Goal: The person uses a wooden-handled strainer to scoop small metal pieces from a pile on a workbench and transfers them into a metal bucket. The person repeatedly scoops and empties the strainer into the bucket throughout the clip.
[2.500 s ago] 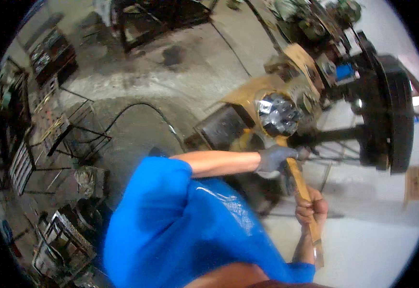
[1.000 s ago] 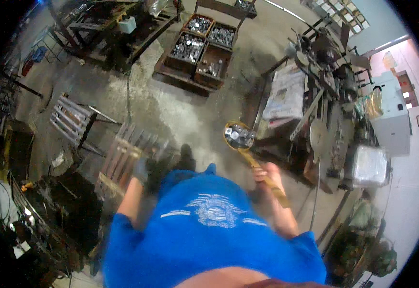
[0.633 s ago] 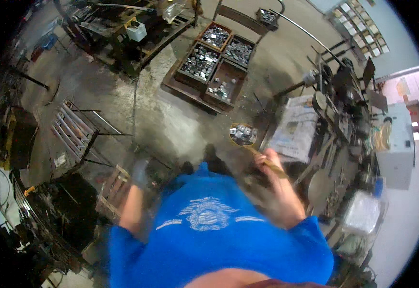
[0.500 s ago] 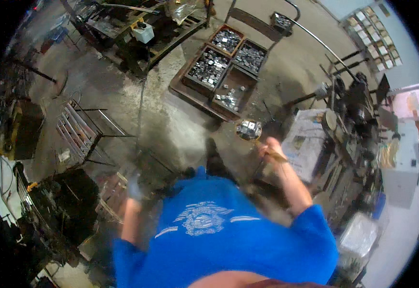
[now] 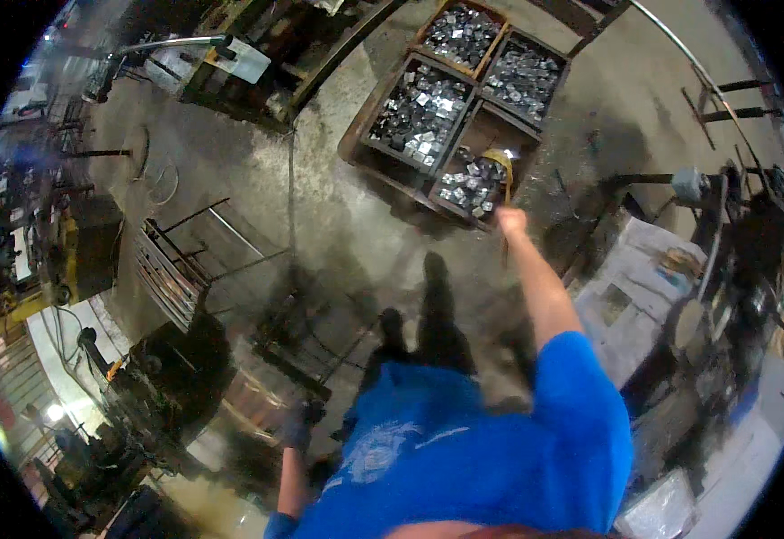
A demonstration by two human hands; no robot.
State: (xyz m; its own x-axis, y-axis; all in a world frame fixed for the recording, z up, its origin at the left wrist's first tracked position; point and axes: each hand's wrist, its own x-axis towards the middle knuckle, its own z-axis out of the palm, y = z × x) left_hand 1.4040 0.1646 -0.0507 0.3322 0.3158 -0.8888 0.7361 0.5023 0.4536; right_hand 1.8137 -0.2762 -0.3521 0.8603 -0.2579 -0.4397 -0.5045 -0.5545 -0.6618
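The right hand point(image 5: 510, 220) is stretched straight out ahead at the end of a bare arm, closed around the lower end of a wooden handle point(image 5: 506, 184). That handle runs away from the hand, its long axis pointing forward and slightly up in the picture, and ends in a scoop point(image 5: 498, 162) whose head sits just past the fist, over the near right compartment of a wooden crate point(image 5: 383, 171). The compartment under the scoop is partly filled with small shiny metal pieces point(image 5: 464, 184); whether the scoop touches them cannot be made out.

The left hand point(image 5: 297, 427) hangs low at the person's side, wearing a dark glove, well apart from the crate and far behind the right hand. It looks loosely curled with nothing in it, though blur makes the fingers hard to read. So the right hand is clearly the nearer one to the crate.

Beyond the right hand, the crate's other compartments hold fuller heaps of the same metal pieces. To the left of the left hand stands a metal rack point(image 5: 172, 278) on the stained concrete floor point(image 5: 338, 242). To the right of the outstretched arm is a cluttered workbench point(image 5: 643, 287).
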